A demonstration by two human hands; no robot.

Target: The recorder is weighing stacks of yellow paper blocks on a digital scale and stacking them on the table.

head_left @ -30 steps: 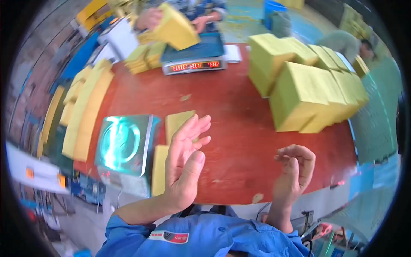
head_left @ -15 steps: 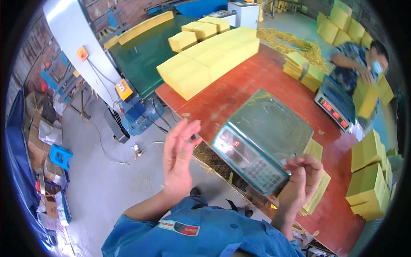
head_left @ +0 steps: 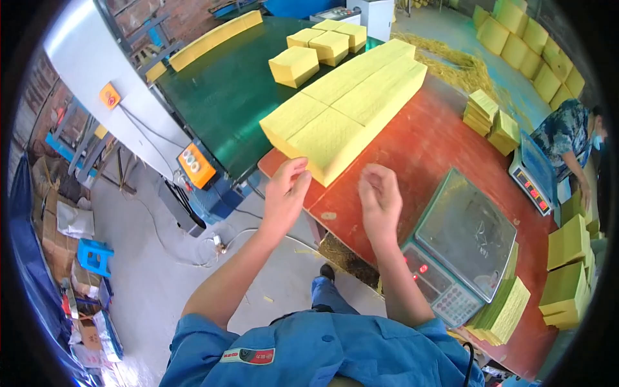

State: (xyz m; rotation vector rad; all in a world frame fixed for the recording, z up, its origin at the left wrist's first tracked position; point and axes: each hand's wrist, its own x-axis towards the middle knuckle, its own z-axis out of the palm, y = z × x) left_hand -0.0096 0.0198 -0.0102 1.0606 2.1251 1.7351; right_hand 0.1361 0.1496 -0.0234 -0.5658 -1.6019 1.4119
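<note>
My left hand (head_left: 284, 197) is by the near end of a long block of yellow paper stacks (head_left: 332, 129), its fingers bent and thumb apart, holding nothing. I cannot tell whether its fingertips touch the paper. Over the red table (head_left: 412, 145), just right of the same block, my right hand (head_left: 382, 205) is half curled with nothing visible in it. A digital weighing scale (head_left: 467, 235) with a bare metal plate and lit red display sits beyond my right forearm. At its right side lies a smaller pile of yellow paper (head_left: 506, 316).
Separate yellow stacks (head_left: 294, 66) rest on a green machine bed (head_left: 225, 84). An orange button box (head_left: 195, 166) hangs beside it. At the right a co-worker (head_left: 570, 138) bends near a second scale (head_left: 534, 184) and more paper stacks (head_left: 567, 274). A blue stool (head_left: 95, 257) stands left.
Both hands have moved toward the long paper block. My right hand has left the near scale's edge and crossed left. The view has shifted, and the co-worker has bent lower.
</note>
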